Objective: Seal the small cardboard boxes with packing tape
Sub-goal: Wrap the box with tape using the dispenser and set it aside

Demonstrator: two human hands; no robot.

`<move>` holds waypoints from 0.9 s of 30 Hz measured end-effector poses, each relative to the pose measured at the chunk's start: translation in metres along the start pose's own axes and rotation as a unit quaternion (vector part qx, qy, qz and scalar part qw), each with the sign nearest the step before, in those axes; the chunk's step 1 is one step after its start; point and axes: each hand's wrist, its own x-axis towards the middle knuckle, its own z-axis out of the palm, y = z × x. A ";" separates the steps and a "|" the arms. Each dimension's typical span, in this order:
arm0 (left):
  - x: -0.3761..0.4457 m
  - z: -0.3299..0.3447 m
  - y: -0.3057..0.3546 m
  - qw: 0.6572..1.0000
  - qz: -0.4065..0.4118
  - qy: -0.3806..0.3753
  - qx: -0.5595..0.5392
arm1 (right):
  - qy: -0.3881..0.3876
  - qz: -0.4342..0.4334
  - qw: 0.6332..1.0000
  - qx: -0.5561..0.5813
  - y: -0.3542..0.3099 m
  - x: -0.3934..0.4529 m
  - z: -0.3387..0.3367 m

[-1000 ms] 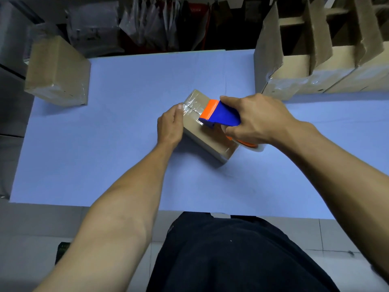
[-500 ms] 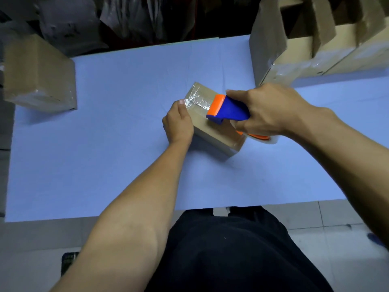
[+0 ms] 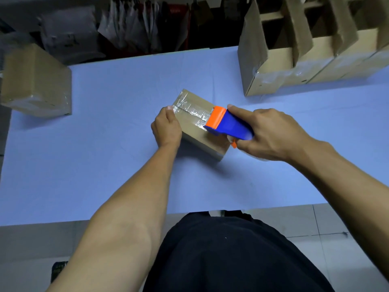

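Observation:
A small brown cardboard box (image 3: 197,133) lies at the middle of the blue table (image 3: 105,157). A shiny strip of clear tape (image 3: 189,111) runs across its top. My left hand (image 3: 167,128) grips the box's left end, thumb pressing the tape's start. My right hand (image 3: 271,133) grips a blue and orange tape dispenser (image 3: 227,124), whose orange head sits on the box top near its right end. The tape roll is mostly hidden under my right hand.
A sealed cardboard box (image 3: 35,83) stands at the table's far left edge. Several open cardboard boxes (image 3: 294,60) with raised flaps line the far right. Plastic bags (image 3: 126,24) hang behind the table. The table's near edge runs just before my body.
My right hand has drawn the dispenser rightward along the box top, laying a longer strip of tape. My left hand stays on the box's left end.

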 end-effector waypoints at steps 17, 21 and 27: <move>-0.003 0.006 0.018 0.837 0.435 -0.206 0.261 | 0.026 0.004 1.000 0.003 0.018 0.014 0.027; 0.000 0.006 0.009 0.855 0.418 -0.176 0.251 | 0.030 0.002 0.999 0.016 0.020 0.012 0.032; 0.000 0.004 0.016 0.859 0.412 -0.157 0.260 | 0.043 0.004 0.998 0.053 0.026 -0.012 0.040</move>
